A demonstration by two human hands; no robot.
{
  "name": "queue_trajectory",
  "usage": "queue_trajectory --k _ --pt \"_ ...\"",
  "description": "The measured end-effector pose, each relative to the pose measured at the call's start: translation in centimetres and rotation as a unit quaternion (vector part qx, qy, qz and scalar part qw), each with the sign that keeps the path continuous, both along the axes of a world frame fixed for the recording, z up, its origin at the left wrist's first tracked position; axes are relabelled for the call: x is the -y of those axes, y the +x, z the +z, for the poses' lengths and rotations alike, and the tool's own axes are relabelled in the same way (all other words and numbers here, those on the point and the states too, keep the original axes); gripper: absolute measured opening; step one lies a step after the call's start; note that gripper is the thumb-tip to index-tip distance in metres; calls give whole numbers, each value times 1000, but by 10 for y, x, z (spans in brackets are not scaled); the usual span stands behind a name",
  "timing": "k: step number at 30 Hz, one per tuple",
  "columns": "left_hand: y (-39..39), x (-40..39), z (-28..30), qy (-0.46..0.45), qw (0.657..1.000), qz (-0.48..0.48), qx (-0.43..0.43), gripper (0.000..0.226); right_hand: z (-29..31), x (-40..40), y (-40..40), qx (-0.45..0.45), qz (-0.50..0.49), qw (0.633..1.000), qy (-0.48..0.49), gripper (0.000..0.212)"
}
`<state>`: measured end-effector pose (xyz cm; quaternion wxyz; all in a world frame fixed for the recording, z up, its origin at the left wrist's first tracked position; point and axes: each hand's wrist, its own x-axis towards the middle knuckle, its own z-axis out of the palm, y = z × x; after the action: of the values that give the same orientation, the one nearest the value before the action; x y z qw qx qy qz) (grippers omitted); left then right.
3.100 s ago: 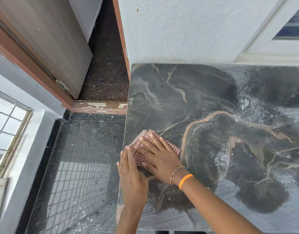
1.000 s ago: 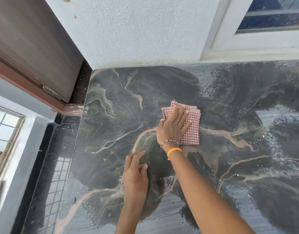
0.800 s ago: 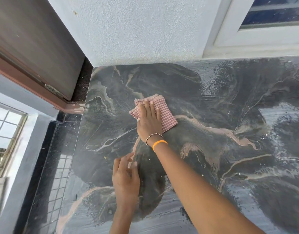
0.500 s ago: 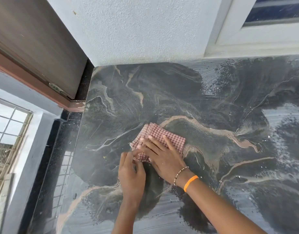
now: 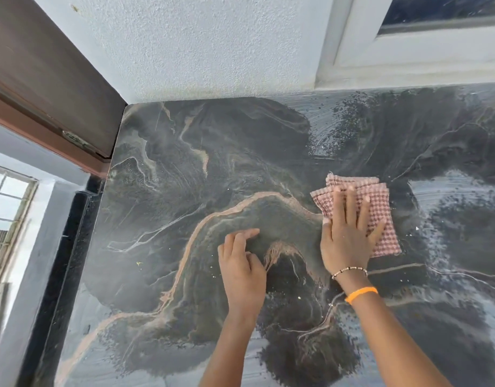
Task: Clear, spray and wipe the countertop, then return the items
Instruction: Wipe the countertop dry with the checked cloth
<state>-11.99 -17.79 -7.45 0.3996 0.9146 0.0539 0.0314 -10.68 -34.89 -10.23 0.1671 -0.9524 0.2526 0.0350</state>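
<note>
A dark marbled countertop (image 5: pixel 184 191) with tan veins fills most of the view; wet streaks and droplets lie on its right part. A folded red-and-white checked cloth (image 5: pixel 377 199) lies flat on it at centre right. My right hand (image 5: pixel 346 236) presses on the cloth with fingers spread, covering its left half. My left hand (image 5: pixel 240 261) rests on the bare counter to the left of the cloth, fingers loosely curled, holding nothing.
A white textured wall (image 5: pixel 212 46) backs the counter. A white window frame (image 5: pixel 408 60) stands at the upper right. A brown door (image 5: pixel 45 74) is at the upper left. The counter's left edge drops to a black ledge (image 5: pixel 65 247) beside a barred window (image 5: pixel 6 208).
My right hand has slid the cloth from beside my left hand out to the right and farther back. My left hand has stayed on the counter.
</note>
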Motion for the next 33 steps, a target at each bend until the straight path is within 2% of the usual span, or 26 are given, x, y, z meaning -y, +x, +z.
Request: queue_trajectory --k 2,4,8,10,13,19,24,28,30,33 --pt "-2 -3 -1 -24 999 33 1 51 2 -32 -12 8 54 999 0 65" --pt "-2 -9 -1 -46 997 63 6 52 5 -57 -15 23 160 987 4 68" --pt "-2 -17 1 -46 992 120 2 53 9 -80 23 40 415 909 -19 60" --pt "-1 -15 3 -44 991 124 -3 51 7 -87 59 37 463 885 -25 56" --pt "2 -6 6 -44 994 98 -5 49 4 -86 108 39 441 895 -50 53" --pt "12 20 6 -22 999 -5 -27 43 -5 -9 147 57 282 957 -45 55" --pt "19 36 2 -1 1000 -17 -21 38 -9 76 116 38 108 992 -51 54" --pt "24 37 0 8 1000 -8 -6 47 -8 82 68 8 -27 999 -38 56" --pt "27 35 -2 -9 1000 -2 -17 49 -10 60 53 -2 -37 999 -35 59" --pt "34 32 -5 -16 1000 0 -22 49 -10 20 54 7 60 997 -46 62"
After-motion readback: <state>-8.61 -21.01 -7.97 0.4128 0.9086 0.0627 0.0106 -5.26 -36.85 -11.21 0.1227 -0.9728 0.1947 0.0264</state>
